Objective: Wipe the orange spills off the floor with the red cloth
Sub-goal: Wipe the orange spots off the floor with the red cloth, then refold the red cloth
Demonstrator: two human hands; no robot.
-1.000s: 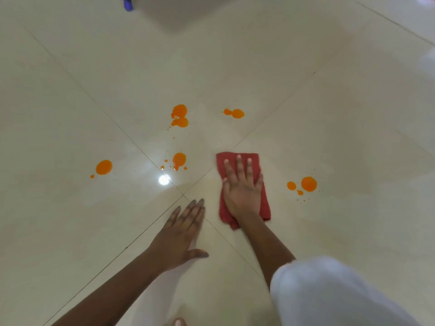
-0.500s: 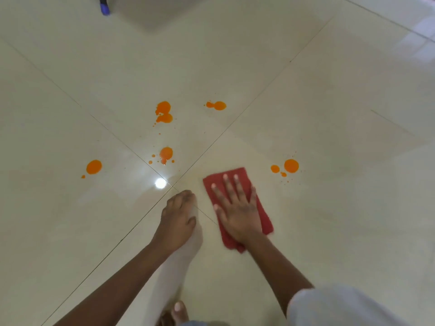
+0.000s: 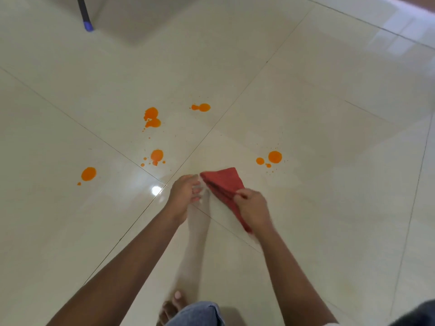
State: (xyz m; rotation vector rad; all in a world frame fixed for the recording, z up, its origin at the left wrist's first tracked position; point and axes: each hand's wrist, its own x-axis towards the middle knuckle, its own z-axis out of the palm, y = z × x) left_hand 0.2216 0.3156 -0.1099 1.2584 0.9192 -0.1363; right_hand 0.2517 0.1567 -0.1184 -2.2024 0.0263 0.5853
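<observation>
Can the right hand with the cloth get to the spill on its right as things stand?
Probably yes. The right hand pinches the red cloth, and only bare floor lies between the cloth and the spill just beyond it.

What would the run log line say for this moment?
phase: regripping | right hand: pinching red cloth | left hand: beside cloth, empty | orange spills: unwiped on floor
</observation>
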